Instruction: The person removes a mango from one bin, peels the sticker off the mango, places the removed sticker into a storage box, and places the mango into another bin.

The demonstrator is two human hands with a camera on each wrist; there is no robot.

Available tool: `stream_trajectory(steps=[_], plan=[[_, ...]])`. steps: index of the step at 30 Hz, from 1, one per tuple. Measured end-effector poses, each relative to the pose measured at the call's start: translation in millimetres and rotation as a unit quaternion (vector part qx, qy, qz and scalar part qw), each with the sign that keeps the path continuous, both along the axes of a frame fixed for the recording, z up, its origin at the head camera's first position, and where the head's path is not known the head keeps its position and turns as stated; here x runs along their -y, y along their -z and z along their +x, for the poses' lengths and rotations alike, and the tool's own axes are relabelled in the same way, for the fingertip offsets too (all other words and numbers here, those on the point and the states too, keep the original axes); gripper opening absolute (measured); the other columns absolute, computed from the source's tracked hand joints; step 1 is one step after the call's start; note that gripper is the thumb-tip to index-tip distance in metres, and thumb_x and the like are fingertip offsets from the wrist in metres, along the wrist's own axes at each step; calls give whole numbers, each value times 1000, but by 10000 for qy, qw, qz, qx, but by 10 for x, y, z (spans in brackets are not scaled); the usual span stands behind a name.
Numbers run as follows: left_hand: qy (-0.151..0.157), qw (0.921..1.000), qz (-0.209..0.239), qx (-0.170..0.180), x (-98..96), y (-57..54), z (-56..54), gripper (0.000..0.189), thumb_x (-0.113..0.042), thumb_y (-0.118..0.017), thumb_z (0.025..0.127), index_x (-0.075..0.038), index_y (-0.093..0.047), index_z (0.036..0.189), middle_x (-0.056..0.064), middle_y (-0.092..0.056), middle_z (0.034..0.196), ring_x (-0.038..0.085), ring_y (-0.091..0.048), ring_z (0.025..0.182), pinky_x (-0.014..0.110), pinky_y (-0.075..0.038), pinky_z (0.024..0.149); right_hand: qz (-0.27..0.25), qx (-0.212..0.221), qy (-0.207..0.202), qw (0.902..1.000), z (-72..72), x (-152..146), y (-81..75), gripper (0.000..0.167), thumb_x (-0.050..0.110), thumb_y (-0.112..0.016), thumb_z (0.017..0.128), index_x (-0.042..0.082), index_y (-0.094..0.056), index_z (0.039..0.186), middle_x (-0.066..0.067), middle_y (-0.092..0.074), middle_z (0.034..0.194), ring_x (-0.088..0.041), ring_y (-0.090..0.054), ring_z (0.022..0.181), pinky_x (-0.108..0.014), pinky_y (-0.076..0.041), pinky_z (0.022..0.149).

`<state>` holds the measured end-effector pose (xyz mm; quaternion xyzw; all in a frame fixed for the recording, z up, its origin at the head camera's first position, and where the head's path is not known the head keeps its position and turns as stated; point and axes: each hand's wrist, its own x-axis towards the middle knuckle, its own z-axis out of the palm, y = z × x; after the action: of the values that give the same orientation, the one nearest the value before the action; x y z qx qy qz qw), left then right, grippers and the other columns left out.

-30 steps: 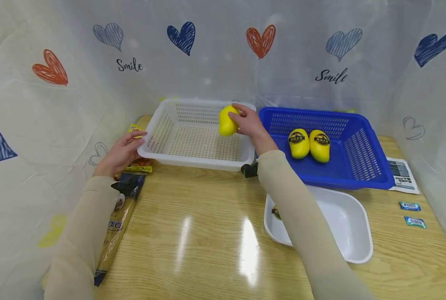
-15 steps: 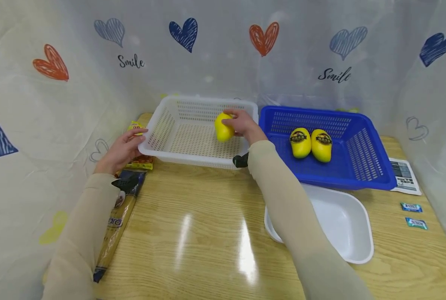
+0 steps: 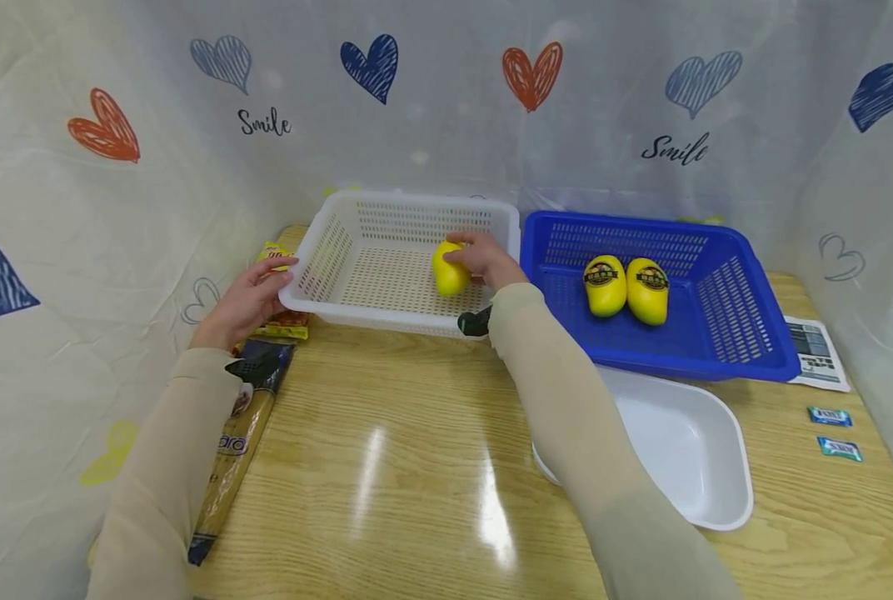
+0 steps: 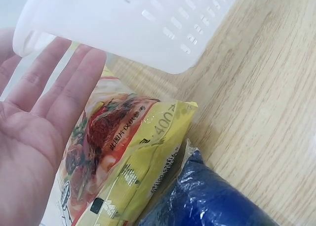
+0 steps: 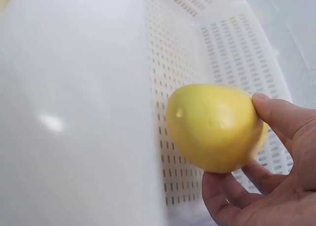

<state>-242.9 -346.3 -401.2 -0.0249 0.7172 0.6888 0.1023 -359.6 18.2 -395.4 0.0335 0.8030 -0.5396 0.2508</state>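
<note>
In the head view my right hand [image 3: 486,260] holds a yellow mango [image 3: 450,270] inside the white basket [image 3: 400,320], toward its right end. The right wrist view shows the thumb on one side of the mango [image 5: 215,127] and curled fingers beneath it. Whether the mango touches the basket floor, I cannot tell. My left hand [image 3: 246,304] is at the basket's left rim, its visible fingers [image 4: 74,85] fairly straight against the edge. Two more yellow mangoes with dark labels, a left one [image 3: 605,287] and a right one [image 3: 647,293], lie in the blue basket [image 3: 656,360].
A white tray [image 3: 705,454] stands in front of the blue basket, partly behind my right sleeve. Below my left hand lie a yellow food packet [image 4: 143,161] and a long brown-and-blue packet [image 3: 229,467]. Two small wrapped bars [image 3: 830,416] and a printed sheet [image 3: 817,358] lie far right.
My right hand has lowered the mango deeper into the white basket, moving slightly left and toward me. My left hand has stayed at the rim.
</note>
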Motion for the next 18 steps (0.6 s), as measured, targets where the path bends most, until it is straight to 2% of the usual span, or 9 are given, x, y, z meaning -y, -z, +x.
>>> stream_trajectory(steps=[6,13,16,18], plan=[[11,10000,18,22,-10,-13,10,50,-22,-51,103,-5,-36,147,11,-47,131,14,-60,102,25,-54,78,64,3,7,10000,6,3,28,46,19,-65,95,28,-56,139,-2,-44,144,-24,-47,120,-42,-43,99],[28,10000,-27,4,3,-9,0,50,-23,-51,102,-5,-37,147,10,-48,130,14,-60,102,24,-54,78,114,233,124,9996,34,20,59,48,10,-65,94,26,-57,139,-3,-41,147,-26,-43,125,-44,-41,103],[42,10000,-24,-4,29,21,-23,49,-23,-51,102,-6,-37,147,9,-49,130,14,-60,102,24,-54,78,161,125,46,9998,9,1,-3,48,13,-63,95,25,-55,140,-2,-40,149,-25,-41,129,-43,-39,105],[40,10000,-43,-11,58,52,-41,49,-24,-51,102,-7,-38,146,8,-49,129,13,-60,102,24,-54,78,200,-24,-115,9997,-17,-34,-120,47,16,-62,97,26,-53,142,-1,-39,151,-23,-39,133,-42,-38,107]])
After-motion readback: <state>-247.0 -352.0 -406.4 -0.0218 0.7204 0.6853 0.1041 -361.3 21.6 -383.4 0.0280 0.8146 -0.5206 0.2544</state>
